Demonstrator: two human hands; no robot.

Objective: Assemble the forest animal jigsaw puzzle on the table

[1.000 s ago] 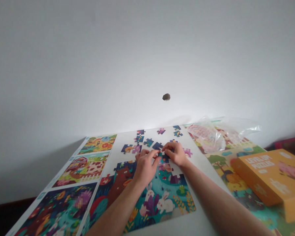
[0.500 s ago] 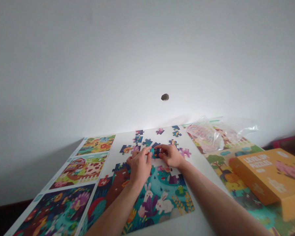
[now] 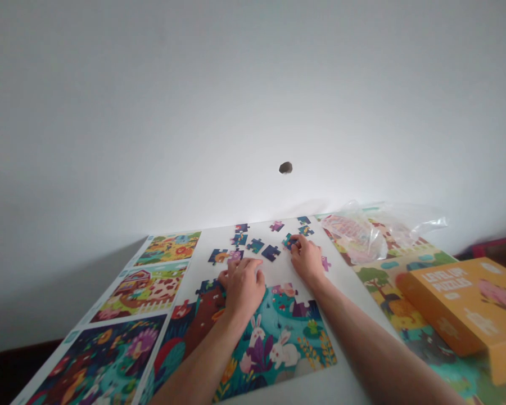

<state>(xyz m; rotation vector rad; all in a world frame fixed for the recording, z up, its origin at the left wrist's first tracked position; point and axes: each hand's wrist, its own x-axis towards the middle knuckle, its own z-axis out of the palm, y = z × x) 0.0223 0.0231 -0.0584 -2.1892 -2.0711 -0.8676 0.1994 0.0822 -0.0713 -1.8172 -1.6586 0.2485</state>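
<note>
My right hand [image 3: 307,260] pinches a dark blue and teal puzzle piece [image 3: 288,242] among the loose pieces at the back right. My left hand [image 3: 243,284] hovers over the top edge of the partly joined jigsaw [image 3: 284,349], thumb and fingers apart, with no piece visible in it. Just beyond its fingers lies a purple puzzle piece [image 3: 236,255], partly hidden. The joined part shows white rabbits, a brown bear and a teal stream. A dark blue piece [image 3: 271,252] and a teal piece [image 3: 255,246] lie between the hands.
Several more loose pieces lie near the wall. Left of the jigsaw is a printed picture sheet [image 3: 139,289]. At right stand an orange puzzle box [image 3: 459,298] and a crumpled clear plastic bag [image 3: 362,239], both on a colourful picture surface. A white wall [image 3: 194,140] closes off the back.
Both hands were together at a piece above the jigsaw. My right hand has moved right and back with a piece; my left hand has let go and dropped slightly, uncovering the dark blue piece.
</note>
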